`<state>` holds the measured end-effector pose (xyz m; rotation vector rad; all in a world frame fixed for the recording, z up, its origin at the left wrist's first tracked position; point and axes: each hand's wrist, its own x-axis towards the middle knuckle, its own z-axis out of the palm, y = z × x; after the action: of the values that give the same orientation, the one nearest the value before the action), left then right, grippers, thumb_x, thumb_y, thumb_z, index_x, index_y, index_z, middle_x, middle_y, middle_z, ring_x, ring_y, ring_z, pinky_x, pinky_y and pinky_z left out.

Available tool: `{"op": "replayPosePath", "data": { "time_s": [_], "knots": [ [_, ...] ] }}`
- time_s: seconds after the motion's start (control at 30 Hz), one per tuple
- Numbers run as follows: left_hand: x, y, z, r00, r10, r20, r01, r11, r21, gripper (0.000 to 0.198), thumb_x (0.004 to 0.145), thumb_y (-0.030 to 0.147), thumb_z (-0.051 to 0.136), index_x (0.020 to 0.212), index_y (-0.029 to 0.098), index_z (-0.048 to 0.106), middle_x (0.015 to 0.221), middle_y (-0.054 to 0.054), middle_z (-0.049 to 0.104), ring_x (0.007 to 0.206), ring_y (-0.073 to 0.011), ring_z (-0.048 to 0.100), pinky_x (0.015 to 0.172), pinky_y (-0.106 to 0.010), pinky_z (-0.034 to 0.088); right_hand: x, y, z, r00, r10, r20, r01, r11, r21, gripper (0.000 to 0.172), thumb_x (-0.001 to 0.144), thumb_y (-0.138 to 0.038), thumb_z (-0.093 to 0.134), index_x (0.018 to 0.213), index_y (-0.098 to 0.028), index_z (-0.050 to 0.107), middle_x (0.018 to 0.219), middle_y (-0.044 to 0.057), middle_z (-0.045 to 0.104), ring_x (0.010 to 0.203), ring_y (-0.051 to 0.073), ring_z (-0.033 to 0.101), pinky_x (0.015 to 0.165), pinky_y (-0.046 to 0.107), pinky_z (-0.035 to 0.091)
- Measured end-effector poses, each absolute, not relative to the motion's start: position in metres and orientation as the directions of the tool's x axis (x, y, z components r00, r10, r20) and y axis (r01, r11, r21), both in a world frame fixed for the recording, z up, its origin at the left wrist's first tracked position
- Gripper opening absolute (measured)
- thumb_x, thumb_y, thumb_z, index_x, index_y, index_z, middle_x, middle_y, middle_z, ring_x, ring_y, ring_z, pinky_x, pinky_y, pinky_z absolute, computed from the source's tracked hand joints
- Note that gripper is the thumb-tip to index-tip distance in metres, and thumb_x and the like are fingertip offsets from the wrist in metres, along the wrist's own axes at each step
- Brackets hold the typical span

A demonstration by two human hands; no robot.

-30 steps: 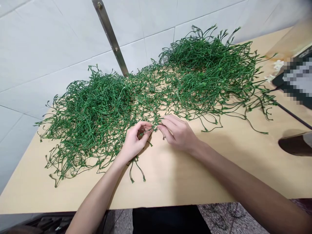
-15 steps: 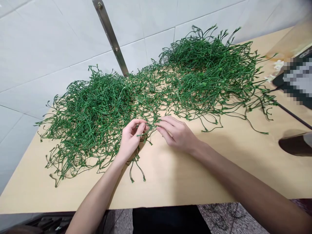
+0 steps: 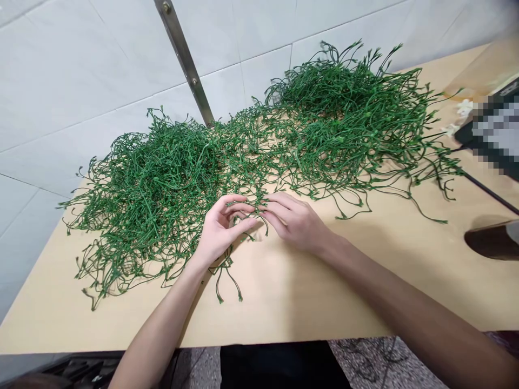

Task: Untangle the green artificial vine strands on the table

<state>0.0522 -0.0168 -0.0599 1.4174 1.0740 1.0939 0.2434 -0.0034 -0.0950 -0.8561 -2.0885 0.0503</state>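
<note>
A wide heap of thin green plastic stems (image 3: 170, 173) lies across the far half of a light wooden table (image 3: 308, 292), with a second mound of stems (image 3: 348, 113) at the back right. My left hand (image 3: 221, 232) and my right hand (image 3: 294, 221) meet at the heap's near edge. Both pinch the same small green stem (image 3: 259, 213) between their fingertips. More stem ends trail out from under my left wrist toward the table's front edge.
A white tiled wall with a slanted metal bar (image 3: 184, 56) rises behind the table. At the right lie a dark blurred object (image 3: 494, 135), a thin black rod (image 3: 488, 192), some white bits (image 3: 460, 111) and a dark brown item (image 3: 492, 240).
My left fingers have uncurled and shifted a little right, so the fingertips of both hands now touch on the stem. The heap and my right hand stay put.
</note>
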Motion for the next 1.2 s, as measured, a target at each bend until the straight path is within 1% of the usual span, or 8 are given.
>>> {"op": "replayPosePath", "data": {
  "time_s": [0.17, 0.43, 0.63, 0.8, 0.93, 1.03, 1.1, 1.2],
  "knots": [
    [0.0533, -0.0179, -0.0618, 0.181, 0.977, 0.116, 0.123, -0.140, 0.983, 0.048, 0.072, 0.022, 0.078, 0.113, 0.019, 0.055, 0.093, -0.004, 0.072, 0.095, -0.0162, 0.067, 0.091, -0.030, 0.049, 0.2433, -0.0027, -0.0952, -0.401, 0.587, 0.703, 0.569, 0.761, -0.311, 0.020, 0.096, -0.018, 0.047, 0.098, -0.014, 0.067, 0.099, 0.012, 0.068, 0.089, 0.021, 0.064, 0.074, 0.034, 0.056],
    [0.0566, -0.0195, -0.0601, 0.058, 0.985, 0.160, 0.172, -0.167, 0.971, 0.034, 0.079, 0.024, 0.071, 0.107, 0.019, 0.051, 0.083, -0.002, 0.072, 0.077, -0.0126, 0.067, 0.077, -0.026, 0.051, 0.2418, -0.0045, -0.0930, -0.411, 0.588, 0.696, 0.573, 0.761, -0.305, 0.022, 0.096, -0.019, 0.047, 0.098, -0.013, 0.067, 0.099, 0.012, 0.069, 0.090, 0.021, 0.065, 0.075, 0.034, 0.057],
    [0.0578, -0.0205, -0.0573, 0.064, 0.984, 0.165, 0.065, -0.169, 0.984, 0.028, 0.083, 0.031, 0.067, 0.102, 0.020, 0.049, 0.075, 0.001, 0.070, 0.063, -0.0115, 0.067, 0.067, -0.025, 0.054, 0.2412, -0.0048, -0.0918, -0.392, 0.588, 0.708, 0.600, 0.747, -0.287, 0.018, 0.094, -0.017, 0.049, 0.089, -0.012, 0.066, 0.093, 0.012, 0.069, 0.085, 0.021, 0.065, 0.073, 0.033, 0.055],
    [0.0557, -0.0189, -0.0595, -0.003, 0.979, 0.203, 0.147, -0.200, 0.969, 0.041, 0.074, 0.029, 0.076, 0.104, 0.021, 0.051, 0.082, 0.003, 0.062, 0.056, -0.0072, 0.061, 0.053, -0.020, 0.050, 0.2418, -0.0037, -0.0940, -0.391, 0.583, 0.713, 0.593, 0.752, -0.289, 0.017, 0.094, -0.018, 0.049, 0.091, -0.013, 0.065, 0.095, 0.012, 0.069, 0.087, 0.021, 0.065, 0.075, 0.033, 0.055],
    [0.0535, -0.0176, -0.0620, 0.109, 0.940, 0.322, 0.379, -0.339, 0.861, 0.038, 0.073, 0.029, 0.077, 0.106, 0.019, 0.059, 0.099, -0.005, 0.065, 0.082, -0.0123, 0.063, 0.069, -0.024, 0.053, 0.2425, -0.0038, -0.0950, -0.396, 0.582, 0.710, 0.601, 0.749, -0.279, 0.017, 0.094, -0.017, 0.050, 0.092, -0.012, 0.066, 0.096, 0.012, 0.069, 0.088, 0.022, 0.066, 0.075, 0.033, 0.056],
    [0.0523, -0.0168, -0.0626, 0.267, 0.862, 0.431, 0.550, -0.503, 0.667, 0.027, 0.077, 0.029, 0.075, 0.100, 0.019, 0.066, 0.108, -0.009, 0.068, 0.101, -0.0202, 0.061, 0.084, -0.034, 0.052, 0.2430, -0.0040, -0.0948, -0.406, 0.575, 0.710, 0.602, 0.753, -0.265, 0.017, 0.094, -0.017, 0.050, 0.092, -0.012, 0.066, 0.096, 0.012, 0.069, 0.087, 0.021, 0.066, 0.074, 0.033, 0.056],
    [0.0521, -0.0164, -0.0632, 0.350, 0.797, 0.492, 0.580, -0.597, 0.555, 0.019, 0.079, 0.026, 0.073, 0.096, 0.019, 0.068, 0.105, -0.009, 0.071, 0.102, -0.0216, 0.061, 0.089, -0.038, 0.050, 0.2429, -0.0039, -0.0946, -0.412, 0.569, 0.712, 0.601, 0.757, -0.258, 0.018, 0.095, -0.018, 0.049, 0.093, -0.012, 0.066, 0.096, 0.012, 0.069, 0.087, 0.021, 0.066, 0.074, 0.033, 0.056],
    [0.0522, -0.0161, -0.0645, 0.392, 0.745, 0.540, 0.558, -0.659, 0.504, 0.011, 0.082, 0.019, 0.068, 0.093, 0.018, 0.068, 0.095, -0.007, 0.073, 0.094, -0.0198, 0.061, 0.086, -0.037, 0.051, 0.2422, -0.0035, -0.0946, -0.414, 0.570, 0.710, 0.600, 0.757, -0.258, 0.019, 0.096, -0.019, 0.048, 0.092, -0.013, 0.066, 0.096, 0.011, 0.069, 0.086, 0.020, 0.065, 0.074, 0.032, 0.057]
  ]
}}
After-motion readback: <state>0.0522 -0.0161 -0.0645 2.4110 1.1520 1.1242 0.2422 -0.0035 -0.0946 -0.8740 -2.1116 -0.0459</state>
